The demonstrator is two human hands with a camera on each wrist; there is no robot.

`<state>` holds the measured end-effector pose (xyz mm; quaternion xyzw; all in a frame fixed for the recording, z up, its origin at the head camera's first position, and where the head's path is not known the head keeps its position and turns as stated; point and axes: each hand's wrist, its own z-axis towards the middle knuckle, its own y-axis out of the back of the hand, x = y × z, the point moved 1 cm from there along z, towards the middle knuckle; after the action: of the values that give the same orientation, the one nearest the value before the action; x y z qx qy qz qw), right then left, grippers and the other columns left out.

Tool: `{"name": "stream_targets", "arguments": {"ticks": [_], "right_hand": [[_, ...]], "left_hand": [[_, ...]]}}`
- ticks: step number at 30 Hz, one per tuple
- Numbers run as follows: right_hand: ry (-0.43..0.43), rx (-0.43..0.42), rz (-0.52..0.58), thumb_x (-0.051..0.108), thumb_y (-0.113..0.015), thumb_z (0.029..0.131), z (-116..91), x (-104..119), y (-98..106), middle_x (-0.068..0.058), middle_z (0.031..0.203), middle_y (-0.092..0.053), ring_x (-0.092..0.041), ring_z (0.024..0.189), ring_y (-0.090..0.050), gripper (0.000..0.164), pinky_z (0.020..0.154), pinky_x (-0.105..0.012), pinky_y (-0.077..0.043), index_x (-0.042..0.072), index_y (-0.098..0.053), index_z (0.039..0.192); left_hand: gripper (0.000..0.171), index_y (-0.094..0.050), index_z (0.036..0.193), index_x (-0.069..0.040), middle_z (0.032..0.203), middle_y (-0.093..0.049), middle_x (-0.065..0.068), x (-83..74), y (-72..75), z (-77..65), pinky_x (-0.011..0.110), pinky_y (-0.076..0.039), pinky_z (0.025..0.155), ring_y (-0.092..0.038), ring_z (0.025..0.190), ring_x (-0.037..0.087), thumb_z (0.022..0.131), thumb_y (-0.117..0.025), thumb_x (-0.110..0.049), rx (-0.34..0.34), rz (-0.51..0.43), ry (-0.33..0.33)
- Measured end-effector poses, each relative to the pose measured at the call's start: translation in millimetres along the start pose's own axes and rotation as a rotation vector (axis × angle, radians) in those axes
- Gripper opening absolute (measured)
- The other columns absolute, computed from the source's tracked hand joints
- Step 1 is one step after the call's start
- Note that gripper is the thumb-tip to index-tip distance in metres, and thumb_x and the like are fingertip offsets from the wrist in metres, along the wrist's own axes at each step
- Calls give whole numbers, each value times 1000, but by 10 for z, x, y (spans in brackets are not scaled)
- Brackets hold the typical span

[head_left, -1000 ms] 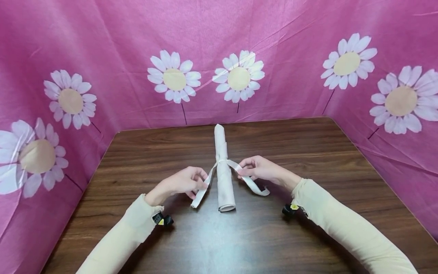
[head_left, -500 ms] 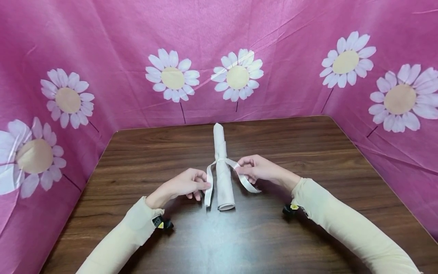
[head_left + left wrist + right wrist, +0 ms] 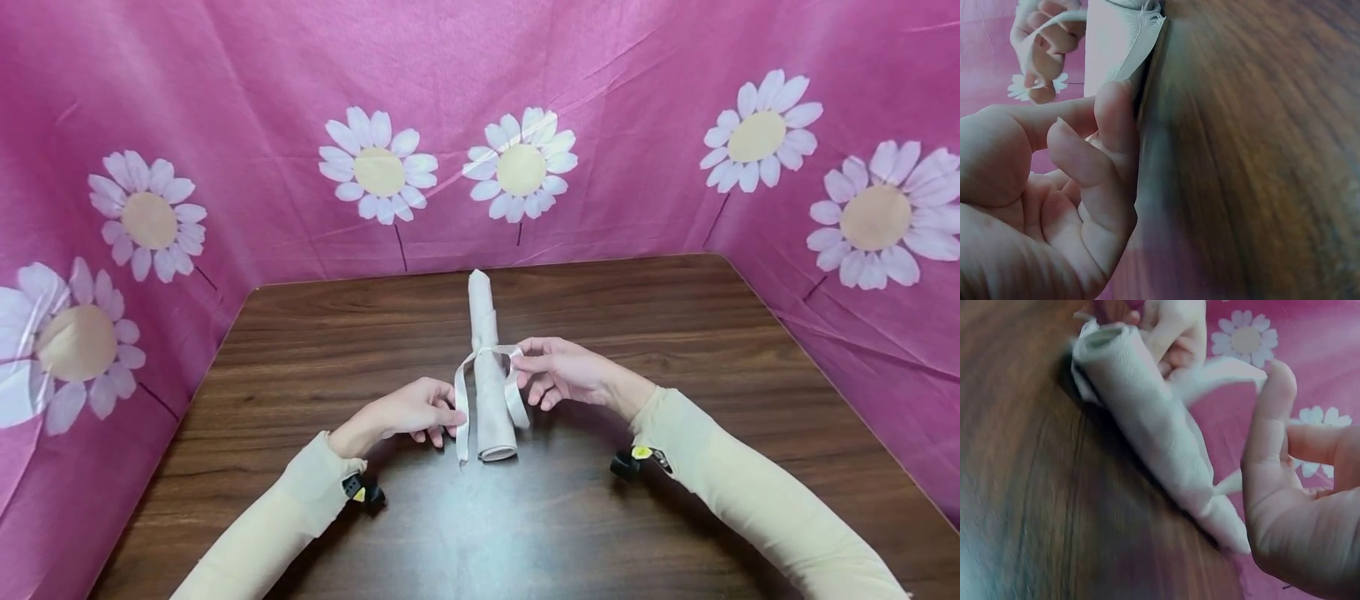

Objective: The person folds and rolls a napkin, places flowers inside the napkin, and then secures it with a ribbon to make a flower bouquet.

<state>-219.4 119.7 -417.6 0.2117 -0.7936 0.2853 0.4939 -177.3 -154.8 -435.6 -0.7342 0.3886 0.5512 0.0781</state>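
A rolled off-white cloth [image 3: 493,408] lies lengthwise on the table, cinched around its middle by a cloth tie with two loose ends. On its left side my left hand [image 3: 411,410] pinches the left tie end [image 3: 462,392] between thumb and finger; the frayed tip shows past the fingers in the left wrist view. At the right, my right hand [image 3: 570,371] pinches the right tie end [image 3: 516,400] a little below the knot, and that strip curves down beside the roll. In the right wrist view the roll's open spiral end [image 3: 1104,340] faces the camera.
The brown wood-grain table [image 3: 337,333] extends around the roll. A pink curtain [image 3: 450,50] printed with white daisies hangs behind the table and along both sides. Both sleeved forearms carry small black wrist cameras [image 3: 626,465].
My left hand has drawn its tie end inward, now hanging close beside the roll. My right hand has shifted slightly left, bringing its strip in against the roll's right side.
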Motion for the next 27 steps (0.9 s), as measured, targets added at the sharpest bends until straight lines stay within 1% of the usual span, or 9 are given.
{"name": "stream_targets", "arguments": {"ticks": [3, 5, 7, 11, 14, 17, 21, 24, 27], "right_hand": [[-29, -24, -129, 19, -57, 104, 30, -48, 63, -7, 87, -64, -17, 62, -66, 30, 53, -28, -54, -1, -46, 123], [-46, -54, -241, 17, -59, 104, 49, -108, 114, -9, 87, -66, -18, 63, -67, 28, 53, -29, -55, -2, -48, 121], [-49, -87, -373, 16, -60, 103, 63, -163, 156, -10, 83, -66, -18, 60, -68, 21, 49, -28, -53, 0, -54, 114], [-2, -129, -611, 15, -65, 99, 74, -208, 201, -8, 74, -65, -18, 53, -66, 11, 43, -27, -48, 4, -64, 103], [40, -147, -728, 18, -68, 98, 88, -195, 223, -5, 72, -65, -16, 51, -64, 10, 42, -27, -48, 7, -69, 100], [49, -129, -744, 17, -69, 97, 106, -163, 244, -5, 74, -64, -16, 53, -64, 13, 45, -29, -51, 5, -68, 103], [-4, -86, -652, 15, -71, 96, 137, -137, 266, -10, 78, -64, -18, 57, -66, 19, 49, -31, -54, 2, -62, 107], [-35, -73, -623, 14, -71, 96, 162, -147, 275, -10, 78, -63, -18, 58, -67, 17, 50, -31, -54, 1, -61, 102], [-42, -67, -646, 13, -72, 95, 185, -173, 277, -8, 76, -63, -18, 57, -67, 14, 49, -30, -54, 3, -62, 97]], "left_hand": [[15, -63, 98, -4, 79, -70, 7, -17, -9, 8, 23, -41, 45, -64, 57, 14, 97, -68, -19, 3, -6, 6], [16, -63, 98, -5, 80, -71, 7, -22, -25, 18, 23, -42, 44, -64, 56, 14, 98, -68, -20, 20, -7, 16], [17, -62, 97, -4, 81, -71, 7, -22, -39, 27, 22, -42, 44, -62, 54, 13, 99, -66, -20, 36, -7, 28], [18, -61, 97, -3, 80, -71, 8, -13, -44, 35, 21, -41, 42, -60, 50, 12, 102, -62, -21, 42, -15, 63], [19, -61, 98, -3, 78, -70, 8, -10, -30, 46, 21, -42, 42, -62, 50, 13, 104, -58, -20, 51, -30, 89], [20, -62, 97, -3, 76, -68, 9, -9, -10, 74, 22, -47, 44, -65, 52, 15, 105, -56, -21, 82, -24, 104], [20, -62, 95, -3, 76, -68, 10, -14, 12, 105, 25, -52, 48, -68, 55, 18, 105, -57, -20, 122, -2, 110], [21, -62, 92, -3, 76, -68, 10, -14, 12, 106, 26, -53, 49, -69, 57, 18, 104, -59, -19, 127, 5, 115], [22, -61, 88, -3, 75, -66, 8, -15, -25, 95, 25, -51, 48, -67, 56, 17, 103, -60, -19, 115, 28, 104]]}}
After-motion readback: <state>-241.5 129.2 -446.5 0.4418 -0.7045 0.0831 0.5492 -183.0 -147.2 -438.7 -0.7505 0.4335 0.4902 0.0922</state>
